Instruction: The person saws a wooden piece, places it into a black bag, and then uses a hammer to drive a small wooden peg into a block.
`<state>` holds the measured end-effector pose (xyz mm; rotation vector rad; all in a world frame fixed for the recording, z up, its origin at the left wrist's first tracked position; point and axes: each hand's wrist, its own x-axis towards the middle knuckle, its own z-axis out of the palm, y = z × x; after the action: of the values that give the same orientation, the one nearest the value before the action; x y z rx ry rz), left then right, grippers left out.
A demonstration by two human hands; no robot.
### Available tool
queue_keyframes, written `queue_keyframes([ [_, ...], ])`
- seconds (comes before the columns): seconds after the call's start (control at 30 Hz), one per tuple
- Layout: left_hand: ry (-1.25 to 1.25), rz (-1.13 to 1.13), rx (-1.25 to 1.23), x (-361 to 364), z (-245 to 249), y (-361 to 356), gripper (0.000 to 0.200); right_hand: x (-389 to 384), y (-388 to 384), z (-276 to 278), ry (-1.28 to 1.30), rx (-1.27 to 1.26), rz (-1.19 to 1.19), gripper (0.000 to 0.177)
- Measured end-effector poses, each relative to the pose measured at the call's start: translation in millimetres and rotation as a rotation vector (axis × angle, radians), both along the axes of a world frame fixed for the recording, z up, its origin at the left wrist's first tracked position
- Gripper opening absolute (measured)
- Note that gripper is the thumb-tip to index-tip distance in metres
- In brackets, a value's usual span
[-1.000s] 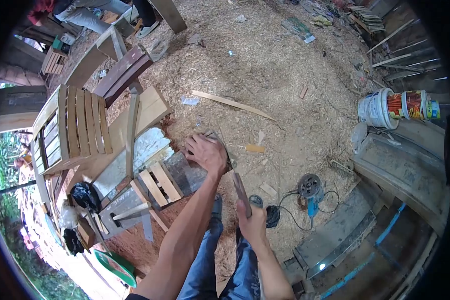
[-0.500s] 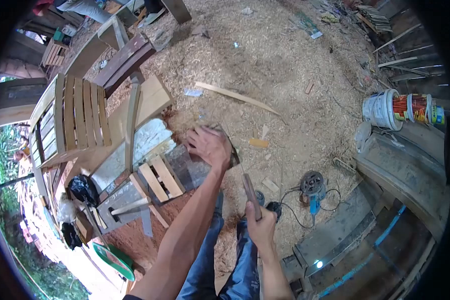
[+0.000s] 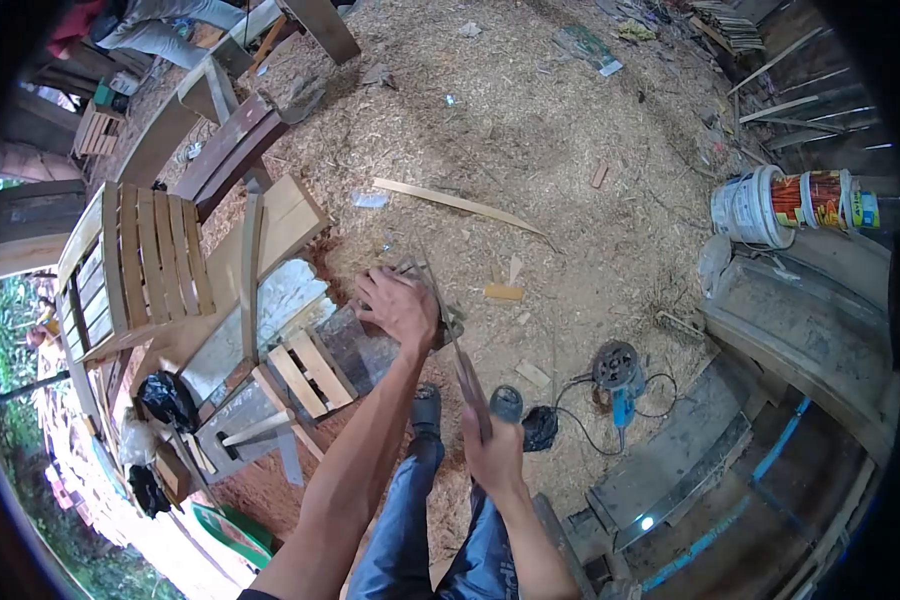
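My left hand point(image 3: 398, 308) lies with its fingers spread, pressing down at the far end of a low grey work board point(image 3: 355, 345). A dark piece shows just under and beside that hand, mostly hidden. My right hand point(image 3: 493, 448) is closed round the wooden handle of a hand saw point(image 3: 472, 396), its thin blade seen almost edge-on. The blade runs up and away, close along the right side of my left hand. A small slatted wooden piece point(image 3: 313, 372) sits on the board, left of my left forearm. Farther left lies a hammer point(image 3: 257, 429) with a pale handle.
A slatted wooden chair point(image 3: 150, 250) stands at left. A power tool point(image 3: 619, 368) with a cord lies right of my feet. Buckets point(image 3: 750, 208) are at far right. A wood strip point(image 3: 455, 204) rests on the shavings-covered floor. Another person point(image 3: 160, 35) is at top left.
The right hand and saw have moved slightly up and left, with more blade now past the left hand. The left hand stays on the board's end while the view shifts a little.
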<state>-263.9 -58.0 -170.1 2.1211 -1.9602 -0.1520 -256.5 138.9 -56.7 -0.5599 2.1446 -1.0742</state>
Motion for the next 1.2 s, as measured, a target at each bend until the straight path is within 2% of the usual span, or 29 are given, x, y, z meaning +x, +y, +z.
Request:
queue_keyframes([
  [0.1, -0.027, -0.005, -0.039, 1, -7, 0, 0.021, -1, -2, 2, -0.029, 0.018, -0.016, 0.035],
  [0.17, -0.02, 0.044, -0.028, -3, -7, -3, 0.02, 7, 30, 26, -0.089, 0.043, -0.015, 0.037],
  [0.23, -0.043, 0.033, -0.08, -3, -12, -3, 0.02, 15, 63, 52, -0.188, 0.158, -0.031, 0.026],
  [0.33, -0.058, 0.01, -0.091, -1, -15, 0, 0.019, 14, 66, 45, -0.171, 0.258, 0.009, 0.026],
  [0.37, -0.042, 0.009, -0.065, 1, -14, -2, 0.019, 14, 55, 30, -0.128, 0.137, 0.006, 0.029],
  [0.43, -0.044, 0.013, -0.036, 1, -9, -4, 0.018, 7, 15, 12, -0.06, 0.101, -0.011, 0.043],
  [0.53, -0.013, 0.018, -0.015, -2, -4, -4, 0.018, -4, -11, 12, -0.088, 0.075, -0.021, 0.043],
  [0.7, -0.043, 0.049, -0.037, -5, 0, -3, 0.019, 13, 47, 53, -0.059, 0.091, -0.031, 0.041],
  [0.77, -0.064, -0.002, 0.011, -2, -3, -2, 0.019, 15, 65, 67, -0.203, 0.227, -0.024, 0.042],
  [0.8, -0.057, -0.005, 0.01, -4, -5, -1, 0.019, 13, 62, 61, -0.197, 0.226, -0.028, 0.042],
  [0.87, -0.034, -0.044, -0.154, 0, -10, -2, 0.022, 13, 44, 35, -0.065, 0.11, 0.007, 0.042],
  [1.0, 0.017, -0.029, -0.074, 2, -2, -6, 0.022, 1, -22, -8, 0.012, 0.041, -0.013, 0.041],
  [1.07, 0.058, -0.019, 0.013, 0, 5, -2, 0.021, 5, -15, -11, -0.004, 0.018, -0.029, 0.042],
  [1.1, 0.036, -0.072, -0.08, 2, -4, -2, 0.021, 6, -10, -7, -0.075, -0.002, -0.053, 0.042],
  [1.2, 0.019, -0.069, -0.085, 1, -8, -3, 0.021, 21, 20, 20, -0.041, 0.008, -0.074, 0.04],
])
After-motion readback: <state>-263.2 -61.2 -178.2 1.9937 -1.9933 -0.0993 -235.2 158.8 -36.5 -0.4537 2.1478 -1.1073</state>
